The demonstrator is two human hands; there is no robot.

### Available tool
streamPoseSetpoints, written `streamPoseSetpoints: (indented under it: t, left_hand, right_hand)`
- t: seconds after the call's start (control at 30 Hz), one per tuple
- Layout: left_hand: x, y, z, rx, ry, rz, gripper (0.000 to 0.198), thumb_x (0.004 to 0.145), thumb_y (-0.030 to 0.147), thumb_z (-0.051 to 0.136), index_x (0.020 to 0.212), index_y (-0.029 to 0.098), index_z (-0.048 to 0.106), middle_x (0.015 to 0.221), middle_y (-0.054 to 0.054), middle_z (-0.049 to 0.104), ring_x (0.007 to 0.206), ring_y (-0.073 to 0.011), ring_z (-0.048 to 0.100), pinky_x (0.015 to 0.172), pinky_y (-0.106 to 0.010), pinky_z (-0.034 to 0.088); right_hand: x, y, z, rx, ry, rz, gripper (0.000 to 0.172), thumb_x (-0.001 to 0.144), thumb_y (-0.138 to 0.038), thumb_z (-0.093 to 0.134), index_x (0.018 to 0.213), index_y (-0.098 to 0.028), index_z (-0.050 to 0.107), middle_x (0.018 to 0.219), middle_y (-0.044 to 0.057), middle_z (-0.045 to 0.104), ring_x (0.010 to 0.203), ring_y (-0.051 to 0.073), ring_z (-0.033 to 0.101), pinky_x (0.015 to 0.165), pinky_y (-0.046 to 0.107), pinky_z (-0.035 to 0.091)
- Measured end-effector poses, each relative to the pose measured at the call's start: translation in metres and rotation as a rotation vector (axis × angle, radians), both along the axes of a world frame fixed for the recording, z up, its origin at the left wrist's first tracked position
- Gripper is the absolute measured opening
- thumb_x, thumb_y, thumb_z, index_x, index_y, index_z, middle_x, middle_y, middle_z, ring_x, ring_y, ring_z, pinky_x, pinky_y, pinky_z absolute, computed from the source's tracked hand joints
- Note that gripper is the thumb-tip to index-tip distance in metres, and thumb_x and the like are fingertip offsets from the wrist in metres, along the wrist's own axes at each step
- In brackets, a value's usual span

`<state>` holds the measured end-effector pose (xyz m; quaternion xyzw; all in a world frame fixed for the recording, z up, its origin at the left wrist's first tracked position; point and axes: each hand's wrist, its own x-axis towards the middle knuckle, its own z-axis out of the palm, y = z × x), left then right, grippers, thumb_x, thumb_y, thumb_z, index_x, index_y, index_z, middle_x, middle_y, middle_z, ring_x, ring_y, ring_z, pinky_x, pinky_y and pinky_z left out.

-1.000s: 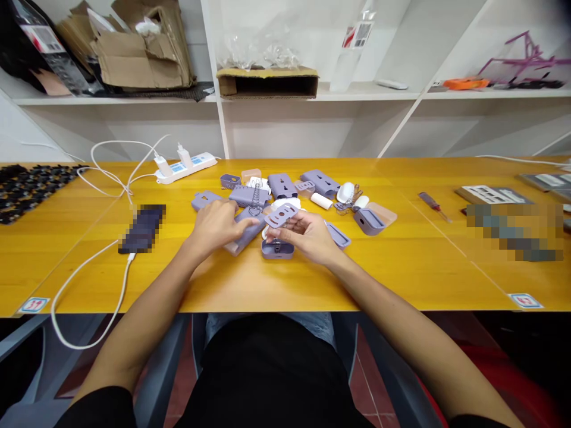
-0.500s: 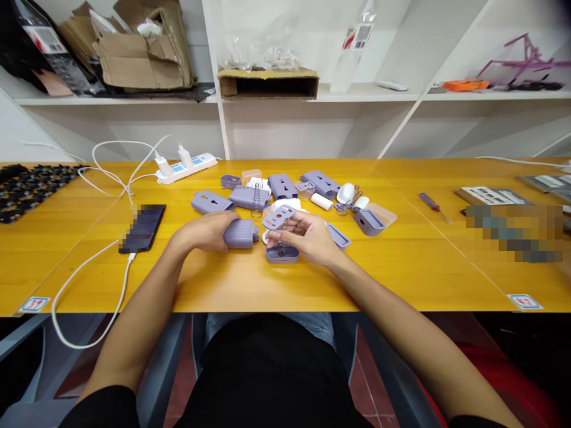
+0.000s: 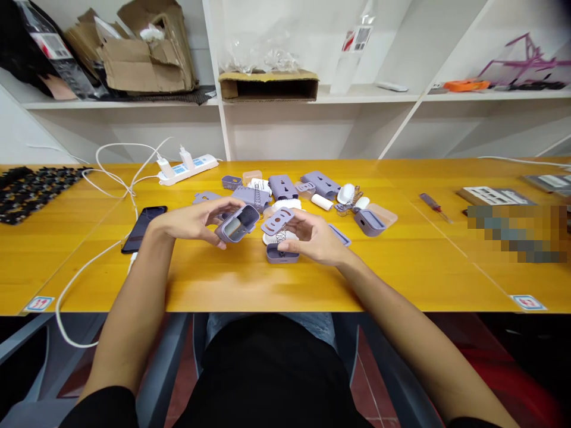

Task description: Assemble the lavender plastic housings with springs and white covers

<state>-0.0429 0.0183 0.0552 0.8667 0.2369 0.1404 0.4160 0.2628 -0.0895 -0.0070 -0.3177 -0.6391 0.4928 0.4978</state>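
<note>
Lilac plastic case held in left hand, hollow side up; right hand pinched slotted plate over spring and small tray; hands apart above yellow wooden table.

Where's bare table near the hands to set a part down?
Bare wood runs along the table below the left hand and right hand, and between the lilac cup and the screwdriver. Crowded: the lilac parts ahead of both hands. The left hand holds a lilac case, the right a lilac plate.
</note>
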Motion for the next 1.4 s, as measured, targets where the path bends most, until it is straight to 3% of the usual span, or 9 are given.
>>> streamPoseSetpoints:
  t: [0.1, 0.2, 0.37, 0.47, 0.6, 0.83, 0.93, 1.13, 1.4]
  left_hand:
    - [0.0, -0.003, 0.004, 0.012, -0.014, -0.006, 0.073, 0.071, 0.039, 0.097, 0.139, 0.033, 0.071, 0.134, -0.011, 0.078, 0.125, -0.0305, 0.076, 0.096, -0.039, 0.064]
    - [0.0, -0.004, 0.009, 0.004, -0.035, 0.0, 0.073, 0.069, 0.045, 0.099, 0.135, 0.031, 0.072, 0.129, -0.012, 0.079, 0.116, -0.0306, 0.078, 0.091, -0.039, 0.064]
    - [0.0, -0.005, 0.011, 0.005, -0.075, 0.013, 0.074, 0.066, 0.047, 0.101, 0.133, 0.03, 0.073, 0.124, -0.013, 0.079, 0.106, -0.0304, 0.079, 0.084, -0.039, 0.064]
    - [-0.001, -0.005, 0.01, -0.001, -0.087, 0.014, 0.073, 0.066, 0.047, 0.101, 0.132, 0.03, 0.074, 0.12, -0.013, 0.08, 0.102, -0.0293, 0.079, 0.081, -0.037, 0.063]
    - [-0.001, -0.004, 0.009, -0.016, -0.091, 0.001, 0.074, 0.067, 0.046, 0.101, 0.134, 0.03, 0.073, 0.124, -0.013, 0.079, 0.108, -0.0296, 0.079, 0.084, -0.037, 0.063]
    - [-0.005, 0.0, 0.006, -0.041, -0.104, -0.034, 0.078, 0.07, 0.041, 0.103, 0.14, 0.027, 0.07, 0.131, -0.013, 0.078, 0.118, -0.0304, 0.077, 0.097, -0.04, 0.061]
    - [-0.006, 0.001, 0.004, -0.074, -0.085, -0.08, 0.083, 0.074, 0.036, 0.101, 0.148, 0.025, 0.065, 0.14, -0.014, 0.075, 0.127, -0.0306, 0.072, 0.105, -0.04, 0.058]
    - [-0.006, 0.004, 0.001, -0.043, -0.043, -0.101, 0.096, 0.076, 0.035, 0.1, 0.161, 0.029, 0.057, 0.151, -0.014, 0.07, 0.141, -0.033, 0.066, 0.116, -0.043, 0.054]
    - [-0.003, 0.001, 0.003, 0.008, 0.003, -0.059, 0.083, 0.078, 0.034, 0.095, 0.156, 0.031, 0.064, 0.16, -0.011, 0.065, 0.144, -0.0325, 0.065, 0.118, -0.045, 0.053]
  right_hand:
    - [0.013, 0.007, 0.0, 0.071, 0.018, -0.002, 0.07, 0.077, -0.071, 0.094, 0.128, -0.026, 0.078, 0.134, 0.011, 0.078, 0.127, 0.031, 0.075, 0.114, 0.048, 0.06]
    - [0.024, 0.014, 0.001, 0.082, 0.079, -0.131, 0.06, 0.096, -0.081, 0.068, 0.12, -0.028, 0.081, 0.125, 0.011, 0.081, 0.12, 0.029, 0.076, 0.106, 0.047, 0.061]
    - [0.036, 0.022, -0.001, 0.245, -0.29, -0.424, 0.02, 0.098, -0.044, 0.076, 0.102, -0.025, 0.08, 0.103, 0.007, 0.082, 0.098, 0.027, 0.073, 0.096, 0.048, 0.057]
    - [0.038, 0.02, 0.0, 0.456, -0.633, -0.389, 0.009, 0.095, -0.028, 0.07, 0.091, -0.024, 0.077, 0.096, 0.009, 0.078, 0.097, 0.031, 0.067, 0.093, 0.051, 0.053]
    - [0.036, 0.01, 0.008, 0.57, -0.71, -0.239, 0.014, 0.093, -0.02, 0.062, 0.094, -0.024, 0.076, 0.097, 0.011, 0.075, 0.105, 0.034, 0.063, 0.09, 0.05, 0.053]
    - [0.025, 0.001, 0.009, 0.458, -0.681, -0.051, 0.031, 0.097, -0.041, 0.081, 0.123, -0.022, 0.081, 0.123, 0.012, 0.081, 0.123, 0.034, 0.069, 0.108, 0.051, 0.054]
    - [0.017, 0.001, 0.003, 0.398, -0.623, -0.049, 0.019, 0.103, -0.035, 0.074, 0.112, -0.021, 0.083, 0.114, 0.01, 0.084, 0.113, 0.028, 0.075, 0.103, 0.045, 0.057]
    - [0.017, -0.005, 0.007, 0.172, -0.313, -0.037, 0.024, 0.099, -0.042, 0.081, 0.104, -0.019, 0.086, 0.104, 0.009, 0.086, 0.104, 0.025, 0.079, 0.095, 0.039, 0.062]
    - [0.028, -0.007, 0.011, -0.032, 0.01, 0.233, 0.028, 0.093, -0.037, 0.091, 0.113, -0.018, 0.085, 0.083, 0.006, 0.085, 0.076, 0.021, 0.083, 0.077, 0.035, 0.066]
